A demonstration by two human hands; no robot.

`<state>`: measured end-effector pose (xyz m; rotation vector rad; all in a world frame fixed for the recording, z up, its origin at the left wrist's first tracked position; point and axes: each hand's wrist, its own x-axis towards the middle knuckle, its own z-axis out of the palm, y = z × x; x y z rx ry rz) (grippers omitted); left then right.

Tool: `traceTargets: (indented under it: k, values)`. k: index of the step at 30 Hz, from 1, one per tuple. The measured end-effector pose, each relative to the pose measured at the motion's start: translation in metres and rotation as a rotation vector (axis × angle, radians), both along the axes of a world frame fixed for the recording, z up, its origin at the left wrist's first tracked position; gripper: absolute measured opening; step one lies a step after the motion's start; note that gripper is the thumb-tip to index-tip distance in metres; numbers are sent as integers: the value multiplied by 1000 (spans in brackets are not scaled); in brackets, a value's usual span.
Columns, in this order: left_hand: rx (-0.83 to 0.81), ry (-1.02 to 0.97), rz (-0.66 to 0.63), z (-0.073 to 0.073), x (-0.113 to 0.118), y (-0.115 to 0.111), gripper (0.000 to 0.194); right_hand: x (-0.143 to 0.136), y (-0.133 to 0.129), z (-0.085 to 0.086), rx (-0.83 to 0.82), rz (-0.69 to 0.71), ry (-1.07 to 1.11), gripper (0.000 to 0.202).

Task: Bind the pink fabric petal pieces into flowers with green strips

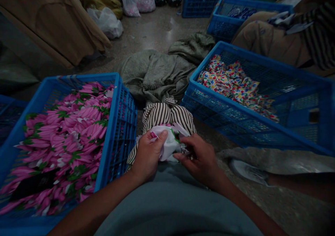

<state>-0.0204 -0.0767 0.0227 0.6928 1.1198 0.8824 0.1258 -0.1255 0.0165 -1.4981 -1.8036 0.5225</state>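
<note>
A small white fabric piece (pixel 169 146) with pink and green edges lies between my hands, above my striped-clad lap. My left hand (pixel 149 153) is closed on its left side, thumb on top. On the right, my right hand (pixel 199 156) has its fingers bent at the fabric's right edge, thumb and fingertips near it; the pinched part is small and dark. Left of me, a blue crate (pixel 117 89) holds a heap of pink and green fabric pieces (pixel 78 124).
At the right, another blue crate (pixel 251 122) holds colorful patterned pieces (pixel 232 81). Grey-green sacking (pixel 159 72) lies ahead on the floor. A person in striped sleeves (pixel 320 33) sits at the upper right, beside a further blue crate (pixel 214 27). A shoe (pixel 248 171) is at the right.
</note>
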Motion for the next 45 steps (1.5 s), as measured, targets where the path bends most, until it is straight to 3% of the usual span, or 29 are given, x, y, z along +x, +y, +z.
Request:
traceTargets:
  k: [3, 7, 11, 13, 18, 22, 27, 29, 37, 41, 45]
  values:
    - [-20, 27, -55, 0, 0, -1, 25, -4, 4, -1, -14, 55, 31, 13]
    - [-87, 68, -83, 5, 2, -2, 25, -2, 9, -11, -26, 84, 39, 22]
    - [-160, 55, -38, 9, 3, -1, 29, 8, 12, -16, -1, -142, 85, 16]
    - [-166, 57, -22, 9, 3, 0, 31, 10, 12, -13, -3, -182, 152, 14]
    - [-144, 16, -23, 10, 6, 1, 30, -2, 5, -5, -121, 73, 207, 8]
    - [-130, 19, -36, 11, 6, 1, 24, -5, 6, -10, -151, 143, 207, 10]
    - [-139, 58, -19, 12, 5, 0, 25, 4, 12, -10, -45, -156, 247, 14]
    - [-137, 60, -20, 12, 5, 0, 25, 5, 12, -8, -29, -179, 285, 16]
    - [-220, 39, -57, 15, 7, 2, 27, 0, 6, -14, -38, -30, 274, 6]
    - [-245, -29, -60, 12, 6, 1, 24, 0, 3, -12, -101, 108, 146, 19]
    - [-260, -53, -95, 10, 7, 0, 23, -2, 3, -9, -117, 111, 21, 20]
